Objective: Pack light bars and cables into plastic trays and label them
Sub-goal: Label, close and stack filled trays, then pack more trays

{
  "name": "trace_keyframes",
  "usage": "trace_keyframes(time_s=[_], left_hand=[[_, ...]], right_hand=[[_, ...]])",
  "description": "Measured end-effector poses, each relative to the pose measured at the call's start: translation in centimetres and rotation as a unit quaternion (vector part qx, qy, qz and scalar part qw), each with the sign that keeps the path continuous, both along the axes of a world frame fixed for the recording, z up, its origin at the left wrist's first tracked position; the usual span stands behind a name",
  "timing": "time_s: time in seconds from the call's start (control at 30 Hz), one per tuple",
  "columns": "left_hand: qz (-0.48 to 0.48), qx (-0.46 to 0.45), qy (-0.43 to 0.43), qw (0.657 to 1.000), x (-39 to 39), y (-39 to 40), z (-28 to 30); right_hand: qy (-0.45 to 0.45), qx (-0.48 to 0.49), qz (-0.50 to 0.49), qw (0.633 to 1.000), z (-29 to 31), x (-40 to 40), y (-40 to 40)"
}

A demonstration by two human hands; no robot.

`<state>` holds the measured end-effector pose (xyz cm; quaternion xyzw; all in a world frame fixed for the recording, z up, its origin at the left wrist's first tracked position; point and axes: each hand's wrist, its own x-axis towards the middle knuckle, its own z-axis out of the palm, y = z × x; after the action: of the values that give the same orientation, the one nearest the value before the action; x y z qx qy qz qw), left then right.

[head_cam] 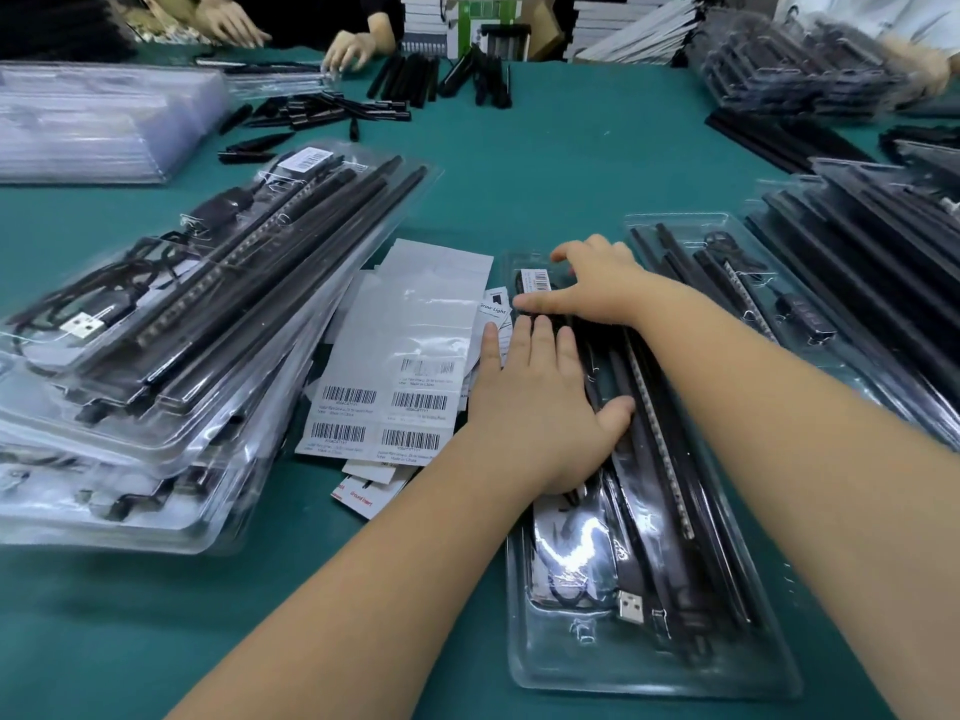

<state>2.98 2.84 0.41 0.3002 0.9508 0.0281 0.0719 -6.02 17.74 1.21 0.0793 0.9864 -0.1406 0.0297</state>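
A clear plastic tray (644, 662) lies in front of me on the green table, filled with black light bars (670, 491) and a coiled cable with a USB plug (630, 607). My left hand (540, 402) lies flat on the tray's upper left part, fingers straight, thumb spread over the bars. My right hand (597, 288) presses with straight fingers on the tray's far end, its thumb next to a barcode label (537, 281) stuck there.
Sheets of barcode labels (384, 407) lie left of the tray. A stack of packed trays (171, 324) sits at the left, more packed trays (852, 283) at the right. Loose black bars (415, 80) and other people's hands (348, 49) are at the far side.
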Motion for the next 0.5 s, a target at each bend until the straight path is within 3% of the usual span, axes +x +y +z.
trace_keyframes(time_s=[0.13,0.2,0.37,0.5], left_hand=[[-0.003,-0.005,0.001,1.000,-0.1,0.0,0.0],[-0.004,-0.005,0.004,1.000,-0.1,0.0,0.0],[-0.001,0.000,0.013,1.000,0.1,0.0,0.0],[-0.005,0.001,0.016,1.000,0.3,0.1,0.0]], right_hand=[[0.013,-0.085,0.035,0.996,1.3,-0.9,1.7],[0.048,-0.043,0.019,0.998,1.7,-2.4,2.0],[-0.036,0.036,0.029,0.998,1.6,-5.1,1.3],[-0.099,0.031,0.005,0.995,3.2,-7.2,1.7]])
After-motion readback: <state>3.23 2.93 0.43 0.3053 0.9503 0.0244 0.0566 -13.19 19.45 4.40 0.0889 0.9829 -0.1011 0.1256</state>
